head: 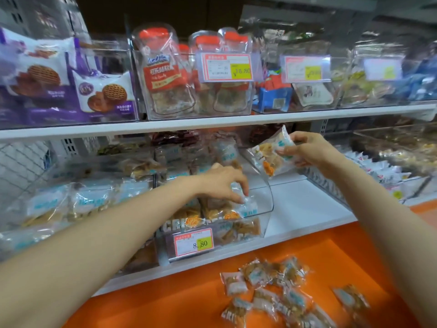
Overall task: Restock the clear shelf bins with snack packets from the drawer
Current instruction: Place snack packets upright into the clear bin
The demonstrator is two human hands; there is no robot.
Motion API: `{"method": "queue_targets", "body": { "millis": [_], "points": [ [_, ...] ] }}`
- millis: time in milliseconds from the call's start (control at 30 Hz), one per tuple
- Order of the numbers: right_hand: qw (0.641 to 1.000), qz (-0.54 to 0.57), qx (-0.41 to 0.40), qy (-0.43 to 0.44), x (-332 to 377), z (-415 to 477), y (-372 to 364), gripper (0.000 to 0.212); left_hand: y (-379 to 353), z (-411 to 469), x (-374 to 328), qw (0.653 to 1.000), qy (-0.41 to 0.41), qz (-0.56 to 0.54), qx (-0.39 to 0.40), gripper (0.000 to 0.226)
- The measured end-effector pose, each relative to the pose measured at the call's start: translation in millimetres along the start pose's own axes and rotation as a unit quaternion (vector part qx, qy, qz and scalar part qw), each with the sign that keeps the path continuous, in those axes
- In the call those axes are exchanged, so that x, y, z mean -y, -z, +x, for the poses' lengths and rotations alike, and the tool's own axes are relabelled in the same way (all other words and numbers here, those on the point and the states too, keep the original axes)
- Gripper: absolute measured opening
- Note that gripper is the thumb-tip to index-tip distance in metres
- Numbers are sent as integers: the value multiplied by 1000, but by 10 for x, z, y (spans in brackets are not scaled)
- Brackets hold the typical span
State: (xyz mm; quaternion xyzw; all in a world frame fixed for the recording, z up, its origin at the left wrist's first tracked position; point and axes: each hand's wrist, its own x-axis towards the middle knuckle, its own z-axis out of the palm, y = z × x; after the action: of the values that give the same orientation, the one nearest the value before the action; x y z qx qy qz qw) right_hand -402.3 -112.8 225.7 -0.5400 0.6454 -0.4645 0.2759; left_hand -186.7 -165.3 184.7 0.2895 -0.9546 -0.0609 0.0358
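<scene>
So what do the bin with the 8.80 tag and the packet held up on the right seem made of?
The bin looks like clear rigid plastic, glossy; packets show through its curved wall. The packet is probably thin plastic film: shiny, crinkled, part clear with printed patches.

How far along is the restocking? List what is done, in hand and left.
Done: the clear bin already holds stacked packets. In hand: the left hand pinches one packet inside the bin; the right hand holds another packet over it. Left: many loose packets lie on the orange drawer.
</scene>
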Motion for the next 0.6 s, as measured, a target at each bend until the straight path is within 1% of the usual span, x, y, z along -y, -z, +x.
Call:
{"method": "queue_targets", "body": {
  "millis": [33,100,167,300,400,467,600],
  "points": [
    [1000,-10,-1,10,-9,0,23,14,-40,56,-25,998,-21,25,46,27],
    [999,-32,4,27,-21,6,30,16,-112,180,-62,989,-53,82,114,29],
    [998,-50,5,37,-30,4,20,16,-170,287,-98,973,-76,146,161,34],
    [997,-63,2,42,-56,10,0,15,-292,409,-192,934,-94,256,229,44],
    [995,-84,32,52,-66,9,-40,15,-313,430,-190,914,-107,301,249,49],
    [991,-103,52,63,-71,3,-69,17,-269,411,-136,906,-107,332,239,45],
    [988,-116,65,80,-108,-23,-79,17,-216,369,-15,913,-101,335,210,37]
  ]
}}
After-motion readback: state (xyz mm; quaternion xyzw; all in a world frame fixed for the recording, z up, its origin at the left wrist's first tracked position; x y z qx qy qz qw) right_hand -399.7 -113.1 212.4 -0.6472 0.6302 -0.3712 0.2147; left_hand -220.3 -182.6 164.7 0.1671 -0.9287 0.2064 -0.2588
